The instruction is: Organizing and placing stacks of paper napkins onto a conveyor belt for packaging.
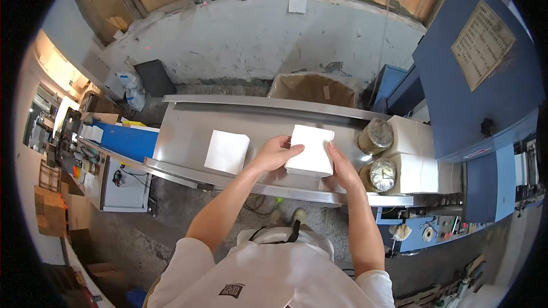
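A thick stack of white paper napkins [310, 149] is between my two hands over a long metal table [188, 117]. My left hand [277, 154] grips the stack's left side, its thumb lying on top. On the opposite side, my right hand [343, 167] presses against the edge with its fingers partly hidden. Another white napkin stack [227, 152] lies on the table to the left, apart from my hands.
Two round weights [375, 136] stand at the table's right, against long rows of white napkins [419, 137]. Beyond them rises a blue machine [479, 74]. Behind the table is an open cardboard box [314, 88]. A blue-topped surface [128, 140] adjoins the left end.
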Tool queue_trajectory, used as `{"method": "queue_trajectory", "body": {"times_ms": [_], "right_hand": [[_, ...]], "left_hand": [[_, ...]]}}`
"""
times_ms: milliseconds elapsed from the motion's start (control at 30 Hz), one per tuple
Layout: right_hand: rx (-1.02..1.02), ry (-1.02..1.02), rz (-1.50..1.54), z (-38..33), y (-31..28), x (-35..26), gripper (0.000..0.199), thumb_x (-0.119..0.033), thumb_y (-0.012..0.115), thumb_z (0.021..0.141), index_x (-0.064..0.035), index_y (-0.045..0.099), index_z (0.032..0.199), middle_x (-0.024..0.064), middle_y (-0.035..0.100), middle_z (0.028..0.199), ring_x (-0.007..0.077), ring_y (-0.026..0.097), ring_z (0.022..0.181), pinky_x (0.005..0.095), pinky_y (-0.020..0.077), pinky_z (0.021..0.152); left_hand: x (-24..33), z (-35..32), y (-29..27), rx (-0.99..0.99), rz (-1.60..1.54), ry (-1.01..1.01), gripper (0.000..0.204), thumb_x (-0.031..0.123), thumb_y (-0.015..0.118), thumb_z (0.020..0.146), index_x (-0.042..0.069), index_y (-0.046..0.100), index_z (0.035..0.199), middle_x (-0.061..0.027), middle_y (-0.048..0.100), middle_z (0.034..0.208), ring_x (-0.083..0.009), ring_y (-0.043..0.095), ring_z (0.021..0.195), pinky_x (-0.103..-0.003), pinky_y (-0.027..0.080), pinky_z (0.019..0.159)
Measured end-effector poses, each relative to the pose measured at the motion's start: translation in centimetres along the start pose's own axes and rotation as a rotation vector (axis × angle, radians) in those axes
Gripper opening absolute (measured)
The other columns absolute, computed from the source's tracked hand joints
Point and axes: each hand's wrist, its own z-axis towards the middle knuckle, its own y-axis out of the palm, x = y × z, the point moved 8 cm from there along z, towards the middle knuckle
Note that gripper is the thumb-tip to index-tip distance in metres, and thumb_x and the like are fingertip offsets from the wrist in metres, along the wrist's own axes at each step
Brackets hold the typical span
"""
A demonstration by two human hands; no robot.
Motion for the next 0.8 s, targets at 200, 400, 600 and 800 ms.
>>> {"method": "queue_trajectory", "body": {"times_ms": [200,400,600,800], "right_hand": [[-0.015,-0.064,-0.055,-0.8,0.3,-0.1,0.069,-0.052,0.047,0.1,0.0015,0.04,0.143,0.014,0.056,0.129,0.0217,0.055,0.113,0.0354,0.0443,0.096],[0.004,-0.097,-0.079,-0.4,-0.4,0.4,0.068,-0.05,0.045,0.101,0.0042,0.041,0.141,0.0145,0.058,0.126,0.0217,0.056,0.111,0.0351,0.0459,0.094],[0.032,-0.097,-0.118,-0.6,-0.9,0.3,0.066,-0.05,0.045,0.101,0.0018,0.043,0.141,0.0142,0.058,0.126,0.0214,0.055,0.111,0.0354,0.046,0.093],[0.055,-0.097,-0.144,-0.7,-1.2,0.3,0.067,-0.049,0.048,0.101,0.0028,0.041,0.143,0.0146,0.056,0.129,0.0216,0.054,0.115,0.034,0.0435,0.097]], "left_hand": [[-0.5,-1.1,0.0,-0.024,-0.021,-0.086,0.046,0.032,0.068,0.091,-0.005,0.062,0.118,-0.0122,0.068,0.104,-0.0182,0.064,0.092,-0.031,0.051,0.08],[-2.0,-0.2,-0.2,0.028,-0.114,0.037,0.035,0.024,0.065,0.091,-0.004,0.064,0.113,-0.0112,0.069,0.099,-0.0168,0.064,0.087,-0.033,0.051,0.075],[-2.6,0.2,-1.5,0.091,0.128,0.026,0.029,0.02,0.06,0.092,-0.006,0.066,0.103,-0.0122,0.071,0.09,-0.0171,0.066,0.081,-0.035,0.051,0.074],[0.2,-1.1,-0.4,0.068,-0.006,0.039,0.042,0.03,0.066,0.091,-0.007,0.065,0.11,-0.0162,0.071,0.095,-0.0199,0.067,0.084,-0.034,0.052,0.075]]}}
